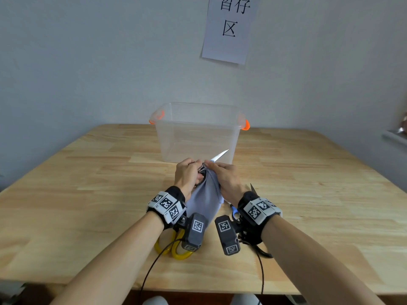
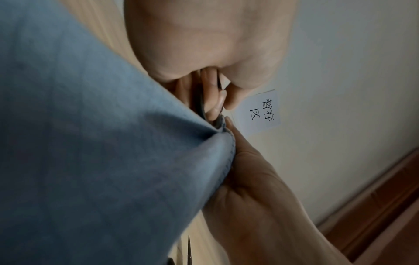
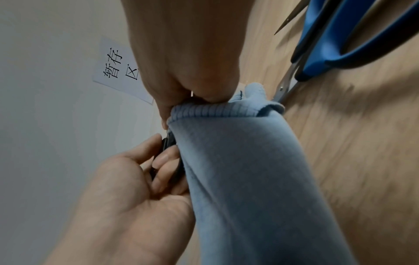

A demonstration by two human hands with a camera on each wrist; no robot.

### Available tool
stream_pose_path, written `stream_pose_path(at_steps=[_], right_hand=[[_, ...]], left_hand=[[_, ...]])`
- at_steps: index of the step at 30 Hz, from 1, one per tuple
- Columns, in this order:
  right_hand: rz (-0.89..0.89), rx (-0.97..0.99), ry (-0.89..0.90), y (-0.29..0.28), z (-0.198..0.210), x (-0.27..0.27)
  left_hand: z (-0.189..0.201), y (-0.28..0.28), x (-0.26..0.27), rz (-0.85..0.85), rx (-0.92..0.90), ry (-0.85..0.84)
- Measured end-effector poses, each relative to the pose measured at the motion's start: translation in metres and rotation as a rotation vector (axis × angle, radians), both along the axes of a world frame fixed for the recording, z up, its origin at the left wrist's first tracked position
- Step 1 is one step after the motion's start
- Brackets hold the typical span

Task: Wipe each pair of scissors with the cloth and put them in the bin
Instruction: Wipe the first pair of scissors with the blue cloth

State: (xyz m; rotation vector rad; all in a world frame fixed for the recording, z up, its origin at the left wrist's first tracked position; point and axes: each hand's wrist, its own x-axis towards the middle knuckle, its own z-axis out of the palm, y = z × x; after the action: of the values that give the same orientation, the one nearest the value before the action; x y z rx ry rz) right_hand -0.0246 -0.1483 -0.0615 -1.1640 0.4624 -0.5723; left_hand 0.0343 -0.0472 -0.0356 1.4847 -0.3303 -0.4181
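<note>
Scissors with dark handles (image 1: 203,172) are held at frame centre in the head view, above the tabletop (image 1: 88,183), blade tip pointing to 1 o'clock toward the bin (image 1: 198,133). Left hand (image 1: 188,175) has its grip clamped on the dark handle loops; left fingers (image 3: 165,157) curl round the loop in the right wrist view. Right hand (image 1: 226,177) has its grip clamped on the blue cloth (image 1: 206,199), pinching it over the scissors near where the blade meets the handles; cloth hangs down toward 6 o'clock between the two wrists. Only the outer part of the blade shows bare beyond the cloth.

Bin: clear plastic, orange latches, stands at 12 o'clock from the hands, near the wall. Nothing can be made out inside it.

Yellow-handled scissors (image 1: 176,247) lie on the tabletop at 7 o'clock from the hands, partly hidden under the left wrist camera. Blue-handled scissors (image 3: 335,43) lie on the tabletop at 5 o'clock from the hands, beside the right wrist, touching the cloth's edge or just beside it; cannot tell which.

Paper sign (image 1: 229,27) with printed characters on the wall at 12 o'clock, above the bin.
</note>
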Motion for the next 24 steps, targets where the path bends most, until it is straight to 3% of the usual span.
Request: stream_pose_path(at_steps=[9, 16, 24], right_hand=[[-0.001, 0.041, -0.033, -0.014, 0.001, -0.002], [0.092, -0.048, 0.038, -0.003, -0.002, -0.001], [-0.011, 0.026, -0.04, -0.02, 0.006, -0.006]], left_hand=[[-0.005, 0.009, 0.0, 0.066, 0.036, -0.112], [-0.002, -0.001, 0.0, 0.094, 0.021, -0.05], [-0.001, 0.0, -0.001, 0.096, 0.034, -0.091]])
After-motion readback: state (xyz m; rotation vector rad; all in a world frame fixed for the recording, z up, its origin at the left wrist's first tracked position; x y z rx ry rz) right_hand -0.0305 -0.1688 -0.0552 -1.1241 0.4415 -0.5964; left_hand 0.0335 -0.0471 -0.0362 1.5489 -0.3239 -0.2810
